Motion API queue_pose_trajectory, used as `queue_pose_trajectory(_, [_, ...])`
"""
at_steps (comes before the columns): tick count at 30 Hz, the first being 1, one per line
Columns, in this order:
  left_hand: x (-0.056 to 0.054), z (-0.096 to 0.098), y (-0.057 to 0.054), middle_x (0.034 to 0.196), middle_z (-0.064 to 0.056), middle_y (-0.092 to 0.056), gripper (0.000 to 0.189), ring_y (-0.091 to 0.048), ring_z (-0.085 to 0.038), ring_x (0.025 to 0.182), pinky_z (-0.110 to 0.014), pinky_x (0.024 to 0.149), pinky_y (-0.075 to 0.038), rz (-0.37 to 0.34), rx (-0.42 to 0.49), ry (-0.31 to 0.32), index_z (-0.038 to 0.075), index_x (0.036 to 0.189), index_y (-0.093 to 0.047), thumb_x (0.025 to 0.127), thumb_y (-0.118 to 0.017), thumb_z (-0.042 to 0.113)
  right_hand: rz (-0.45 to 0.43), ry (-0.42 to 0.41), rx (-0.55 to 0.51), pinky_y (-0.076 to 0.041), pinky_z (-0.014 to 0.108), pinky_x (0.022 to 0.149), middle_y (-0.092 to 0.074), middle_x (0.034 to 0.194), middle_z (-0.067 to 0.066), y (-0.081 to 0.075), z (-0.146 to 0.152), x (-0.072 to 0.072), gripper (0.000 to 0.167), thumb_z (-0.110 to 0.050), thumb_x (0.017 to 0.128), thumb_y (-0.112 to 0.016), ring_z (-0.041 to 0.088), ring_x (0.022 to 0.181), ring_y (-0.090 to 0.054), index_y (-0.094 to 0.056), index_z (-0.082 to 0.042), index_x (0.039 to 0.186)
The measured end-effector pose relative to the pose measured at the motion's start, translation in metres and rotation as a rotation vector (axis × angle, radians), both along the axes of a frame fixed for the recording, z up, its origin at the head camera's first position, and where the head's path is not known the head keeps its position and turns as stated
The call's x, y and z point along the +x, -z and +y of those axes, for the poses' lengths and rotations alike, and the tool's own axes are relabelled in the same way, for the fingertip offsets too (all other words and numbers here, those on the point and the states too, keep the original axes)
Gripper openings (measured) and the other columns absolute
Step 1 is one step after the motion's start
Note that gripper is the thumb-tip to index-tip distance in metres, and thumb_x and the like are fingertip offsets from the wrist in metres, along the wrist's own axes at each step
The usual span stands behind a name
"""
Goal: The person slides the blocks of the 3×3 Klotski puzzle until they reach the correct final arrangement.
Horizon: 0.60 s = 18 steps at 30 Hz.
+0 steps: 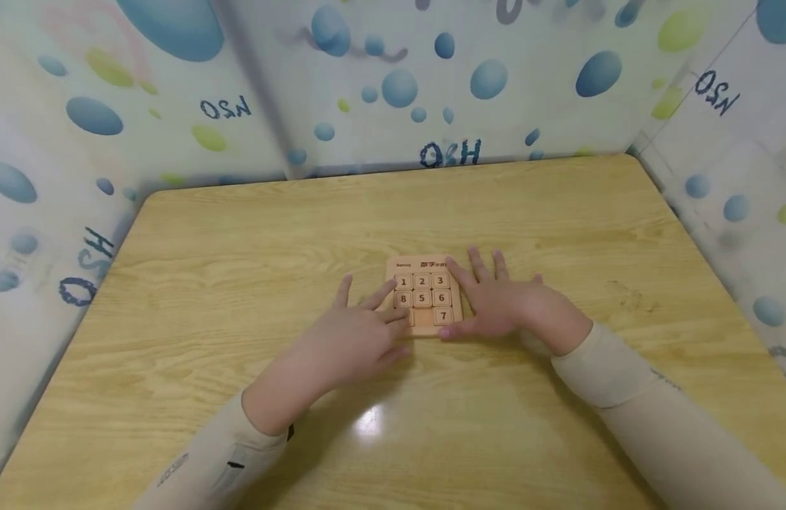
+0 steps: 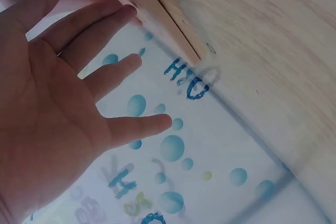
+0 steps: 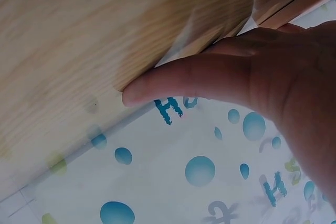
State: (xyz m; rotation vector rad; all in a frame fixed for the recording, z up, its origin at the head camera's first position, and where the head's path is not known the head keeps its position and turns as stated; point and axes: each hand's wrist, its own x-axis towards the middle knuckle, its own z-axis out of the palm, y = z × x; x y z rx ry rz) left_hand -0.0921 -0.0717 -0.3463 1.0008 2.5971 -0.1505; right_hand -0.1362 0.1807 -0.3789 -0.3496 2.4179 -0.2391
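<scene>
A light wooden number slide puzzle point(image 1: 402, 259) lies flat on the table between both hands. Its top row reads 1, 2, 3 and its middle row 8, 5, 6. In the bottom row a tile 7 point(image 1: 442, 316) sits at the right, beside a bare slot point(image 1: 423, 318); the left tile is mostly hidden under a finger. My left hand point(image 1: 355, 336) is spread over the puzzle's left side, a fingertip on that bottom-left tile. Along the right edge rests my right hand point(image 1: 503, 304), index fingertip by the top corner, thumb at the bottom one, fingers straight.
The wooden table point(image 1: 253, 241) has rounded far corners. Behind it and at both sides stand white walls point(image 1: 393, 134) with blue and green dots. Light-coloured sleeves point(image 1: 622, 375) cover both forearms.
</scene>
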Motion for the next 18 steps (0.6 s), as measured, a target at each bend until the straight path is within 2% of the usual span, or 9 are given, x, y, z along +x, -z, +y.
queue_pose_trajectory(3, [0.002,-0.005,-0.004,0.167,0.007,-0.048,0.055,-0.020,-0.028,0.168,-0.081,0.125,-0.016,0.013,0.007,0.001,0.024,0.156,-0.056,0.109,-0.054,0.052,0.000,0.001,0.002,-0.003,0.100,0.100,0.029,0.175,0.014,-0.001,0.000,-0.001,0.130,-0.095,0.081,-0.055,0.053,0.161,0.020,0.017,-0.033,0.170])
queue_pose_trajectory(5, [0.002,-0.004,-0.003,0.171,0.008,-0.042,0.059,-0.018,-0.028,0.168,-0.080,0.125,-0.017,0.014,0.010,0.007,0.026,0.160,-0.050,0.109,-0.055,0.053,-0.004,0.001,0.002,-0.003,0.100,0.101,0.029,0.175,0.015,-0.002,0.000,-0.001,0.130,-0.094,0.081,-0.056,0.054,0.161,0.021,0.017,-0.032,0.170])
queue_pose_trajectory(13, [0.000,0.020,0.012,0.176,0.011,-0.027,0.067,-0.010,-0.025,0.169,-0.080,0.126,-0.014,-0.042,0.050,0.118,0.027,0.168,-0.035,0.109,-0.048,0.058,-0.006,-0.009,-0.004,-0.003,0.101,0.099,0.029,0.175,0.015,-0.002,-0.001,-0.001,0.127,-0.089,0.085,-0.059,0.055,0.160,0.021,0.016,-0.031,0.170])
queue_pose_trajectory(18, [-0.002,0.025,0.014,0.177,0.012,-0.024,0.068,-0.008,-0.025,0.169,-0.080,0.125,-0.013,-0.040,0.048,0.102,0.029,0.169,-0.033,0.109,-0.049,0.058,-0.004,-0.010,-0.001,-0.004,0.101,0.099,0.029,0.176,0.016,-0.002,-0.001,-0.001,0.129,-0.092,0.083,-0.058,0.055,0.160,0.021,0.015,-0.031,0.171])
